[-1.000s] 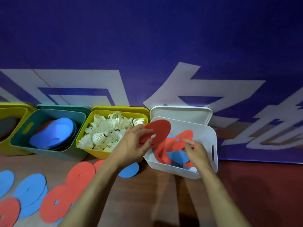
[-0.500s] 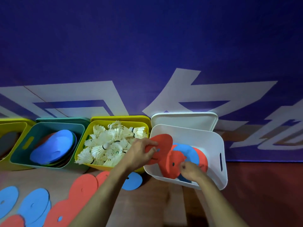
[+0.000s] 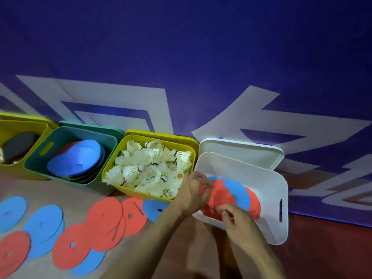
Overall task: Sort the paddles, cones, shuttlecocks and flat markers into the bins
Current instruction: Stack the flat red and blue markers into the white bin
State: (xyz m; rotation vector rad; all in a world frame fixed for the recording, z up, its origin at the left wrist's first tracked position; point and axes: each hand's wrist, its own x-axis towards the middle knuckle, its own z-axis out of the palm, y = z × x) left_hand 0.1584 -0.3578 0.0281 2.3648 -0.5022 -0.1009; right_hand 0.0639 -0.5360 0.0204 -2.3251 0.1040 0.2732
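Flat markers in white bin (image 3: pixel 269 190): I see red ones (image 3: pixel 219 200) and one blue (image 3: pixel 238 190), leaning against the tilted bin floor; discs, no long axis.
Left hand (image 3: pixel 191 195): its grip looks to pinch a red marker's edge over the bin rim.
Right hand (image 3: pixel 239 222): fingers curled at the red marker's near edge; I cannot tell if the grip holds it.
Loose markers on floor (image 3: pixel 104 218): I count about five red, about five blue, overlapping.
Yellow bin (image 3: pixel 128 190): shuttlecocks (image 3: pixel 149 172), heaped.
Green bin (image 3: pixel 66 135): stacked cones (image 3: pixel 76 158), blue on top.
Far-left yellow bin (image 3: pixel 12 168): something dark.
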